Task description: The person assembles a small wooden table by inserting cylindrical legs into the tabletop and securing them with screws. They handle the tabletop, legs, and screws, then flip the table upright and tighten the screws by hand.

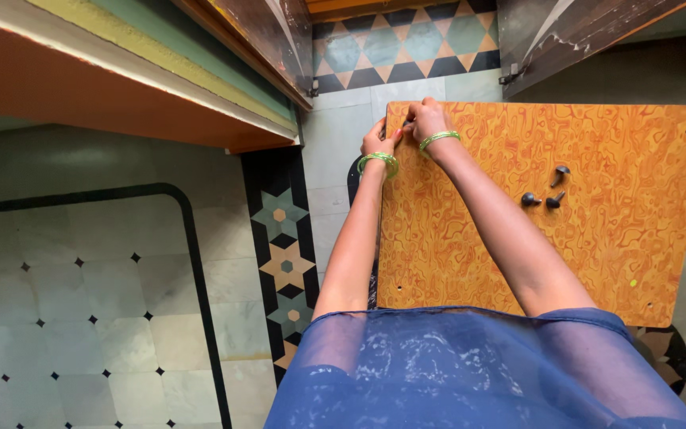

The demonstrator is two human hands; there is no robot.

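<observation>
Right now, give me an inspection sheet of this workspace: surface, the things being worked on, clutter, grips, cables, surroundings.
Surface: orange patterned board, lying flat, small holes near its corners.
Job's things: three dark bolts loose on the board; whatever sits at the far left corner is hidden by the fingers.
Clutter: nothing seen.
Grips: left hand pinches the board's far left edge; right hand presses fingertips at the same corner; green bangles on both wrists.
Cables: nothing seen.
Surroundings: tiled floor with dark star border, wooden door leaves ahead, orange ledge at left.

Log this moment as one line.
left hand: grips orange patterned board corner | right hand: pinching at corner | three dark bolts: loose on board
</observation>
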